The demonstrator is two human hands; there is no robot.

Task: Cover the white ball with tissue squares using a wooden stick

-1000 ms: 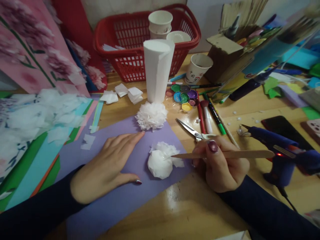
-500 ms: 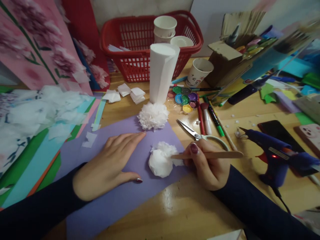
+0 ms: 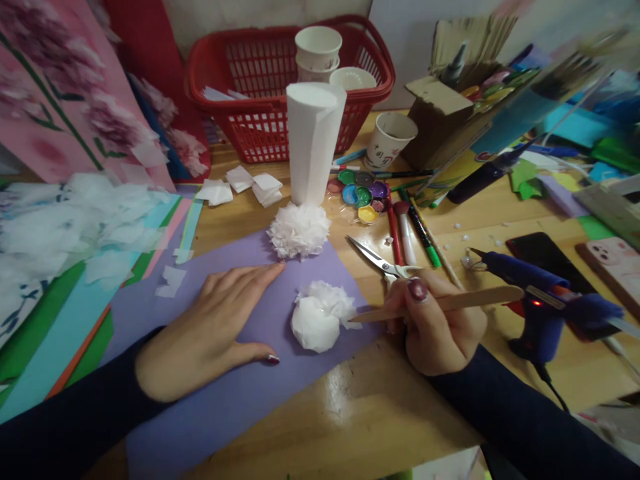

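Note:
My left hand (image 3: pixel 205 333) lies flat on a purple sheet (image 3: pixel 200 427), thumb apart from the fingers, holding nothing. In my right hand (image 3: pixel 440 327) is a flat wooden stick (image 3: pixel 475 298), pinched between thumb and fingers. Its left tip touches or hovers by the right edge of a white paper ball (image 3: pixel 316 323) with ruffled tissue along its top and right side. Behind that ball sits a fluffy white tissue pompom (image 3: pixel 299 231), in front of an upright white roll (image 3: pixel 315 147). Open-bladed scissors (image 3: pixel 375 257) lie just beyond my right hand, which partly hides their handles.
A red basket (image 3: pixel 240 133) with paper cups stands at the back, a paint palette (image 3: pixel 363 193) and pens in front of it. On the right are a blue glue gun (image 3: pixel 540 300) with a red light and two phones. Colored strips and tissue pieces lie left.
My right hand has moved right with the stick, whose tip has drawn back from the ball's middle to its right edge. The whole view has shifted slightly. My left hand keeps its pose.

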